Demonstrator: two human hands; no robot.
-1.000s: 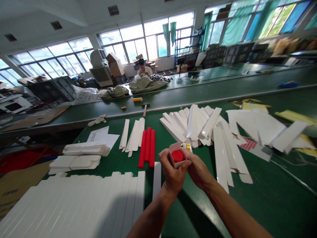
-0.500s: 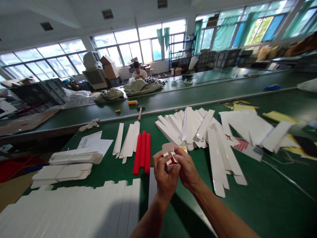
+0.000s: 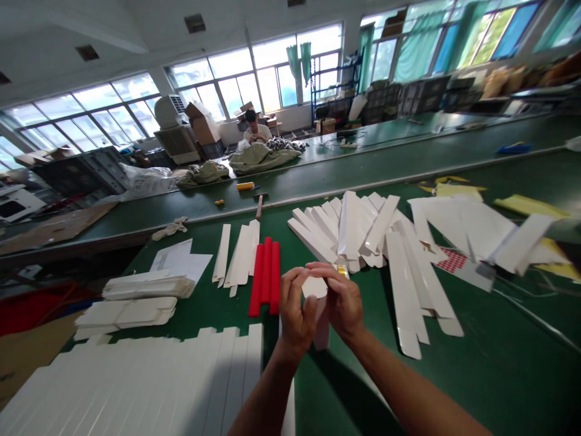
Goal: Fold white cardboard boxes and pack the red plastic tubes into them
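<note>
Between my two hands stands a long white carton (image 3: 321, 327), its top end facing me with the end flap lying across it. My left hand (image 3: 296, 312) grips the carton's left side, thumb by the flap's edge. Around the right side and far edge curls my right hand (image 3: 344, 300). Just beyond them lie several red tubes (image 3: 265, 275) side by side. A small yellow item (image 3: 342, 270) shows behind my right fingers. To the left, a row of closed white cartons (image 3: 136, 381) covers the front of the table.
Flat white cartons (image 3: 349, 230) lie heaped ahead and to the right. Bundled flat cartons (image 3: 131, 315) are stacked at left. White and yellow paper scraps (image 3: 481, 224) cover the right side. Across the bench, a person (image 3: 256, 130) sits behind cloth sacks (image 3: 261, 158).
The carton's end flap stood raised, with red showing inside; now the flap lies over the opening. More of the carton's side shows below my hands.
</note>
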